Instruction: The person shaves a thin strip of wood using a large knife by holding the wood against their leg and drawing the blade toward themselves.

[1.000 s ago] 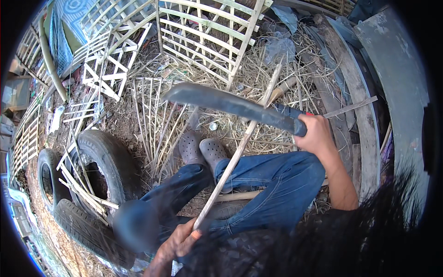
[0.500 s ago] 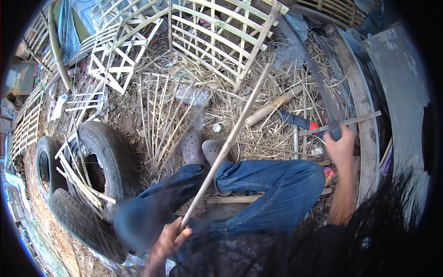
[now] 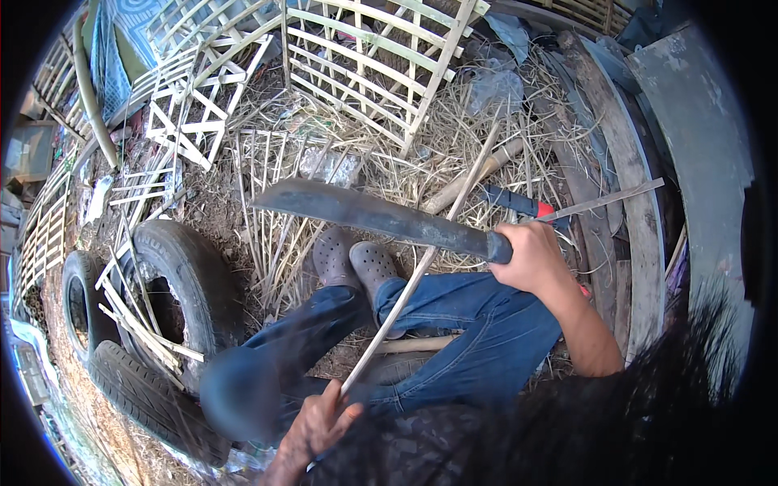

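My right hand [image 3: 527, 257] is closed round the handle of a machete [image 3: 356, 212], its broad dark blade pointing left. Down by my lap, my left hand [image 3: 320, 421] grips the near end of a long thin bamboo strip [image 3: 395, 306]. The strip slants up and away to the right, its far end over the straw. Seen from above, the blade crosses in front of the strip; whether they touch I cannot tell.
Worn tyres [image 3: 190, 283] stand at the left, with split bamboo pieces [image 3: 142, 324] on them. Bamboo lattice panels [image 3: 365, 61] are at the back. A thick bamboo piece [image 3: 474, 174] and a black-and-red object [image 3: 519, 202] lie on straw. Planks [image 3: 624, 162] run along the right.
My right hand has swung the machete from pointing away at the far right to lying leftward across the strip. My left hand and the strip have shifted slightly right.
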The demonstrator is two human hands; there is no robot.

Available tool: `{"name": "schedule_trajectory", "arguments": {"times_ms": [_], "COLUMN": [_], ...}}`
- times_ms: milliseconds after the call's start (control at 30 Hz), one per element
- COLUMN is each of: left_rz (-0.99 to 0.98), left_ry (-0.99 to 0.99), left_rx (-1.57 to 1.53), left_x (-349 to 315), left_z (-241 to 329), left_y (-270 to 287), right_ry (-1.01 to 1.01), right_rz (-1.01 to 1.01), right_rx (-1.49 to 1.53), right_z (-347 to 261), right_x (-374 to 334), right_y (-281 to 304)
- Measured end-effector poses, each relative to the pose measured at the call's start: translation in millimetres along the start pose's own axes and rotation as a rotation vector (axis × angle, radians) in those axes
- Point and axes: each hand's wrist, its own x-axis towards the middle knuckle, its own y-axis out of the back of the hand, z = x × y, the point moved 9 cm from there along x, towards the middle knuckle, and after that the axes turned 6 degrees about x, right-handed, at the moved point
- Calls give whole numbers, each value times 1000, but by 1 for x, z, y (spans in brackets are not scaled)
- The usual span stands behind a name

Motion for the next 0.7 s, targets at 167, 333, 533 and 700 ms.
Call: {"name": "schedule_trajectory", "arguments": {"times_ms": [167,333,533,700], "left_rz": [48,19,122,138], "left_ry": [-8,32,204,275], "left_rx": [83,107,225,113], "left_x": [-2,-3,-63,-42], "left_z": [0,3,-69,-44], "left_y": [0,-2,13,27], "right_ry": [-37,-81,-640,-513], "right_rz": [-28,-33,372,537], "right_rx": [-70,-77,-350,-231], "right_z": [27,48,216,204], "right_x": [-1,1,-35,-82], "right_y": [-3,-3,109,126]}}
